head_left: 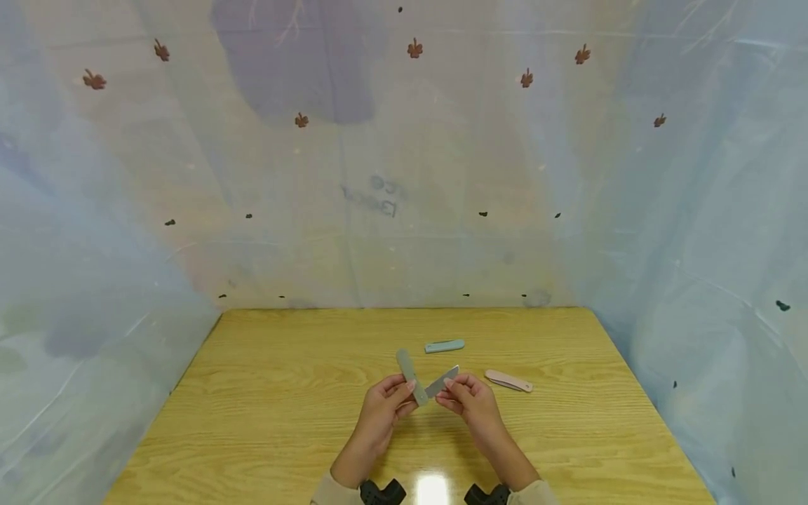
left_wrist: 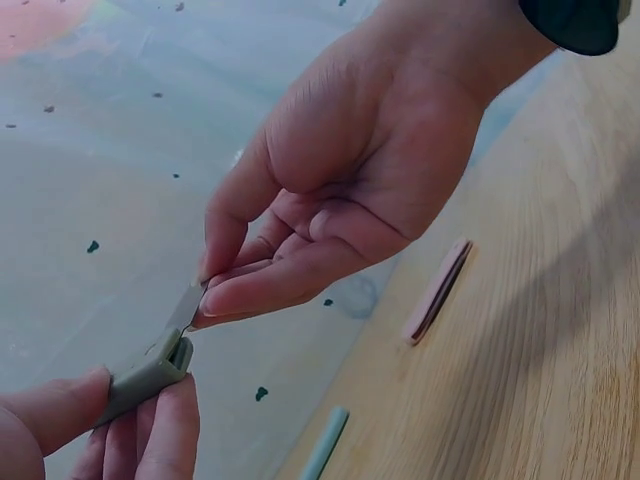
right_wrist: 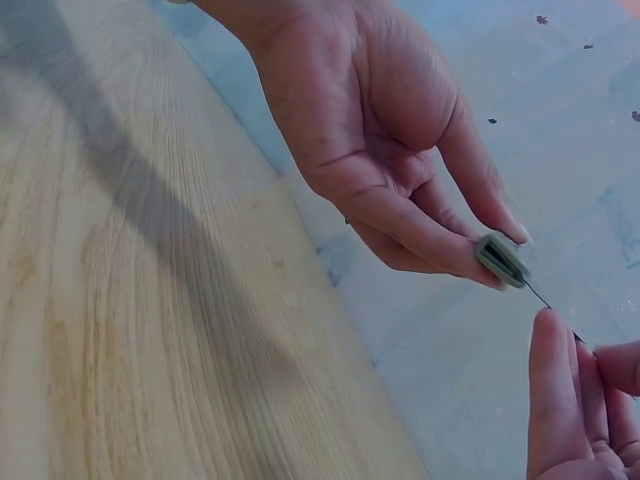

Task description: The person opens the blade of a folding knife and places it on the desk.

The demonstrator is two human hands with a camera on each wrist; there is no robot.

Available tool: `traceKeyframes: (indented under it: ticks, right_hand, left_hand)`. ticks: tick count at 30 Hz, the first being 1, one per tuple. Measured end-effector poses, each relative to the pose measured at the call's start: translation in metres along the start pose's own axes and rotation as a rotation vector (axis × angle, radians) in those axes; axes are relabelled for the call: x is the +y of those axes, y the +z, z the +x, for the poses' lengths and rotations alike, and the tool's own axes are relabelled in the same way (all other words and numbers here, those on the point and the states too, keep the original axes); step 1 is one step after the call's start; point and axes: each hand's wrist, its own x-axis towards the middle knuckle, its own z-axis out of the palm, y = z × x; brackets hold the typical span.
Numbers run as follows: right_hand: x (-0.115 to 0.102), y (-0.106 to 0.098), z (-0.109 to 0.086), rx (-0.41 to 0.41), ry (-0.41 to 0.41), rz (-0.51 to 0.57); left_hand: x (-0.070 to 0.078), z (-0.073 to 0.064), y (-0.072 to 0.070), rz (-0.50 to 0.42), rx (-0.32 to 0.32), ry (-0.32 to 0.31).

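A folding knife with a grey-green handle (head_left: pixel 405 361) is held up between both hands, its blade (head_left: pixel 437 385) swung partly out at an angle. My left hand (head_left: pixel 382 408) grips the handle between thumb and fingers. With thumb and fingertips, my right hand (head_left: pixel 475 405) pinches the blade toward its tip. In the left wrist view the slot of the handle (left_wrist: pixel 150 378) faces the right hand (left_wrist: pixel 350 170). The right wrist view shows the blade (right_wrist: pixel 538 294) edge-on, a thin line between handle and fingers.
A light blue folded knife (head_left: pixel 445 346) lies on the wooden table (head_left: pixel 284 372) beyond the hands. To the right lies a pink folded knife (head_left: pixel 508 381). A patterned plastic sheet (head_left: pixel 379 266) rises behind the table's far edge and along both sides.
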Motion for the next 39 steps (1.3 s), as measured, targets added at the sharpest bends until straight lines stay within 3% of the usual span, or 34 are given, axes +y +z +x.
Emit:
traceKeyframes:
  ticks: [8, 19, 29, 39]
  right_hand:
    - [0.007, 0.001, -0.002, 0.032, -0.008, 0.091]
    - [0.012, 0.005, -0.011, 0.073, -0.072, 0.117]
    - [0.012, 0.015, -0.01, 0.104, -0.098, 0.216]
    - [0.013, 0.026, -0.01, 0.106, -0.15, 0.24]
  left_hand:
    - [-0.002, -0.002, -0.001, -0.061, 0.042, -0.006]
    - [-0.009, -0.006, 0.0, -0.164, 0.065, 0.012]
    - [-0.009, -0.005, 0.004, -0.25, 0.112, 0.079]
    - [-0.009, -0.006, 0.01, -0.323, 0.171, 0.172]
